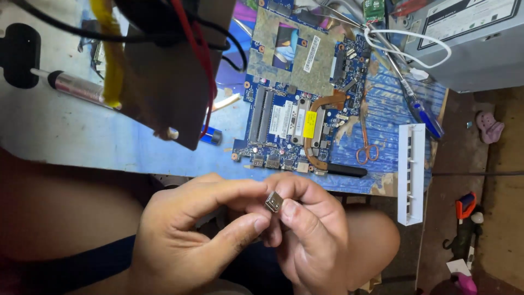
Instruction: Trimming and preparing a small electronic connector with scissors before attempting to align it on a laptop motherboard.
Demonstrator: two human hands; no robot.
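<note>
My left hand and right hand met over my lap, below the worktop edge. Fingers of both were closed on a small metal connector: boxy, silver, shiny shell with a dark opening, pinched between left index and thumb and the right fingertips.

On the worktop, straight above the hands, lay a blue circuit board, flat, densely studded with small parts. Copper heat pipe curved across it; a yellow rectangular sticker sat beside the pipe, and a white strip label lay on the tan patch near the top. Small scissors with orange-brown loops rested just right of the board. A blue-handled tool lay further right, near a white looped cable. Grey metal box at top right carried a large pale rectangular label. White slotted plastic strip hung off the worktop edge. Brown card with red and black wires stood at left, rough and matte.
</note>
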